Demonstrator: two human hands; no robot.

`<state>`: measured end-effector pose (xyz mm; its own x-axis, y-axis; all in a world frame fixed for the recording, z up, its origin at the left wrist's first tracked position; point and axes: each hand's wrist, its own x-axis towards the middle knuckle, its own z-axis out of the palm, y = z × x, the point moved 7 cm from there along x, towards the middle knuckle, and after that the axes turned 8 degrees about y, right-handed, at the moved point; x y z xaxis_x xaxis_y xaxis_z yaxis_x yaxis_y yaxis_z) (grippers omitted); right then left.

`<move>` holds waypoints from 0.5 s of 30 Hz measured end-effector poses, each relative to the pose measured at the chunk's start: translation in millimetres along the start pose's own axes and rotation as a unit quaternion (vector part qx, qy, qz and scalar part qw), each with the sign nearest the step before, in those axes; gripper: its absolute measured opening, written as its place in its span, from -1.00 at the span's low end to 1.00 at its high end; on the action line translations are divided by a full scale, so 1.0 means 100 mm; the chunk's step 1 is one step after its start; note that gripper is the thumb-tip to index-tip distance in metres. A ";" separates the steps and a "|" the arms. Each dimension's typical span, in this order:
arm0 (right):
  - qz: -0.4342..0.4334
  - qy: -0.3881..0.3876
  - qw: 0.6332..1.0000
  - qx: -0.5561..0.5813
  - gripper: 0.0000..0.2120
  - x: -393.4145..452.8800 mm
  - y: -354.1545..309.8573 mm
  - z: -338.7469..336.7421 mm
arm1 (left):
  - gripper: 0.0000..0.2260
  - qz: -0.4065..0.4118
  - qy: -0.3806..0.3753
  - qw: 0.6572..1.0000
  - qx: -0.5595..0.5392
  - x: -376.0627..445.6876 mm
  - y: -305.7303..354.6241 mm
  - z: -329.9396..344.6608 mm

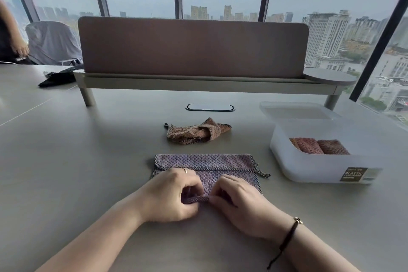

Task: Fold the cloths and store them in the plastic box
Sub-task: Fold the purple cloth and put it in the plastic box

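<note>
Grey counter (66, 161) carries a plastic box (320, 168) holding rolled cloths (318, 146), a crumpled brown cloth (196, 131), and a purple cloth (205, 166) whose near edge both left hand (170, 196) and right hand (240, 203) pinch with curled fingers.

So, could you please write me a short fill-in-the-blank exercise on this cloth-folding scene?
1. Both hands pinch the near edge of the ____ cloth.
2. The plastic box already holds ____ rolled cloths.
3. The crumpled brown cloth lies on the ____, outside the box.
4. The left hand wears a ____; the right hand has none.

Missing words: purple; two; table; ring
</note>
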<state>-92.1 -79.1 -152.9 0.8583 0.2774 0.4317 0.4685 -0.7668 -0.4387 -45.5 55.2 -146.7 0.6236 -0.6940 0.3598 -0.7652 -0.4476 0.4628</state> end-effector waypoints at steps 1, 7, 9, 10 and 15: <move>0.012 0.008 1.000 0.012 -0.87 0.00 0.02 -0.02 | -0.88 -0.016 0.009 1.000 -0.003 0.00 -0.04 -0.02; 0.053 -0.001 0.998 -0.016 -0.63 -0.03 0.15 -0.12 | -0.89 -0.097 0.086 0.987 -0.091 -0.03 -0.36 -0.24; 0.089 0.038 0.995 -0.029 -0.69 -0.03 0.28 -0.25 | -0.95 -0.117 0.110 0.983 -0.086 -0.06 -0.46 -0.32; 0.114 0.067 0.991 -0.023 -0.72 -0.03 0.37 -0.33 | -0.98 -0.128 0.120 0.981 -0.078 -0.07 -0.50 -0.36; 0.226 0.175 0.958 0.020 -0.78 -0.07 0.76 -0.55 | -0.92 -0.180 0.138 0.973 -0.048 -0.09 -0.67 -0.46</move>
<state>-74.3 -170.8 -146.0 0.8556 -0.2952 0.4252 0.0790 -0.7374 -0.6708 7.7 117.6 -144.2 0.8776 -0.3185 0.3582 -0.4793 -0.5692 0.6681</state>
